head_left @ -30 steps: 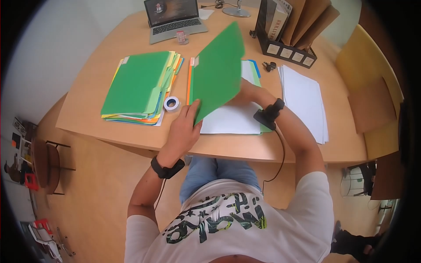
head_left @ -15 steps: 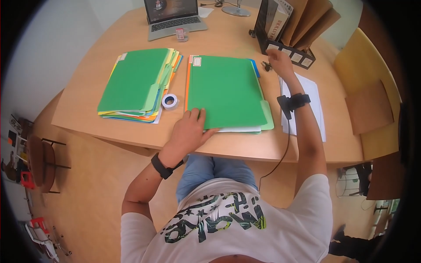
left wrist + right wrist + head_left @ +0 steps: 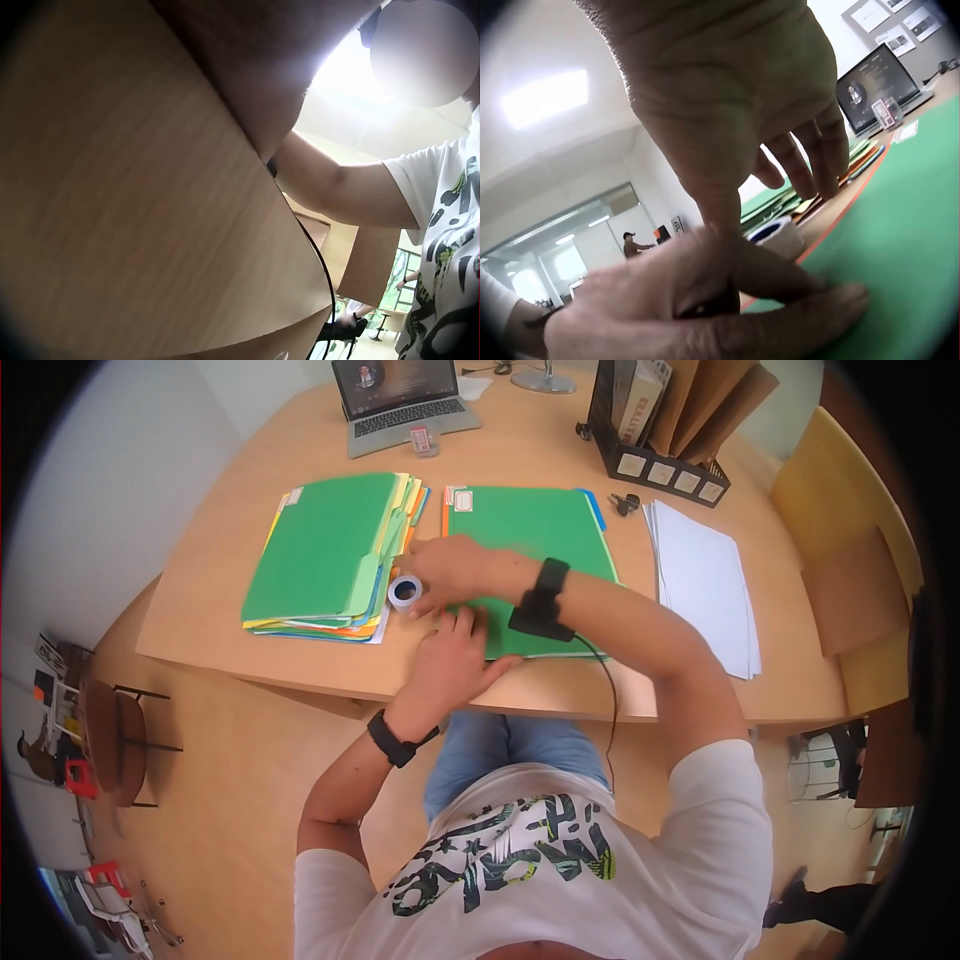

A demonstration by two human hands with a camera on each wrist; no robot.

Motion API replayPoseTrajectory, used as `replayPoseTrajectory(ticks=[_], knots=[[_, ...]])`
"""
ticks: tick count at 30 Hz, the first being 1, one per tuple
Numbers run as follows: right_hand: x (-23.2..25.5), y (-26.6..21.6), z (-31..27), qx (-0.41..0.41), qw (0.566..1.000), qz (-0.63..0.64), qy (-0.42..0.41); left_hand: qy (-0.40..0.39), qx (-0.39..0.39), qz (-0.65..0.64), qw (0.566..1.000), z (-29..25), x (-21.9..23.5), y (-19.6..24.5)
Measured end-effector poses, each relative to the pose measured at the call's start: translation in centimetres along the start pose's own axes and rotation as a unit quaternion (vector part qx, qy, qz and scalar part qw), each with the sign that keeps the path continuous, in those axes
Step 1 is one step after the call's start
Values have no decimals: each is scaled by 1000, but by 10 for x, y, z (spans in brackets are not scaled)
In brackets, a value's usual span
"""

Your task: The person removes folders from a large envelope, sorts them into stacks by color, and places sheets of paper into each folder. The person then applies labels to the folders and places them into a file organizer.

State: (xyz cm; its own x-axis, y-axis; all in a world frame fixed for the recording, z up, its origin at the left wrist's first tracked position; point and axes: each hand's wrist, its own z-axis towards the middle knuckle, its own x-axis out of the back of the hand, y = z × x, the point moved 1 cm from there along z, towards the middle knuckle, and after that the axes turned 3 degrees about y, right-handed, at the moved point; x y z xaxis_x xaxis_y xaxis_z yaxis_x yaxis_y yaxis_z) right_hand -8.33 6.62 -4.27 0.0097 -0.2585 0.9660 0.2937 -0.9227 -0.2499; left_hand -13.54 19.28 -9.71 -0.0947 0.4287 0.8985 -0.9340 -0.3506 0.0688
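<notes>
In the head view my right hand (image 3: 455, 572) reaches across to the left, over the edge of the green folder (image 3: 530, 525). Its fingers and thumb spread around a white tape roll (image 3: 403, 606) with a dark blue core. The right wrist view shows the fingers hanging loosely above the tape roll (image 3: 786, 238), not closed on it. Below, my left hand (image 3: 450, 665) rests on the folder's lower left part, fingers forward and thumb out to the right. The left wrist view shows mostly table and arm.
A pile of coloured folders (image 3: 325, 550) lies left of the tape roll. White paper sheets (image 3: 705, 590) lie on the right, keys (image 3: 625, 505) above them. Farther back stand a laptop (image 3: 410, 420), a small clear box (image 3: 424, 442) and a black file holder (image 3: 655, 467).
The green folder, earlier lifted by its side, now lies flat on the papers. My right hand swung out right, then crossed left to the tape roll. My left hand stays at the folder's lower left.
</notes>
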Motion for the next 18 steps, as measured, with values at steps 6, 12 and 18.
replayPoseTrajectory(ticks=[6, 12, 18], knots=[[-25, 7, 13, -17, 1000, 13, 3, 6, 2, -53, 999, 1, 7, -5], [1, 11, -12, -36, 986, 71, 144, 259, 63, -144, 953, -1, 23, -57], [2, 5, -31, 25, 954, 144, 260, 175, 169, -312, 918, 20, 20, -65]])
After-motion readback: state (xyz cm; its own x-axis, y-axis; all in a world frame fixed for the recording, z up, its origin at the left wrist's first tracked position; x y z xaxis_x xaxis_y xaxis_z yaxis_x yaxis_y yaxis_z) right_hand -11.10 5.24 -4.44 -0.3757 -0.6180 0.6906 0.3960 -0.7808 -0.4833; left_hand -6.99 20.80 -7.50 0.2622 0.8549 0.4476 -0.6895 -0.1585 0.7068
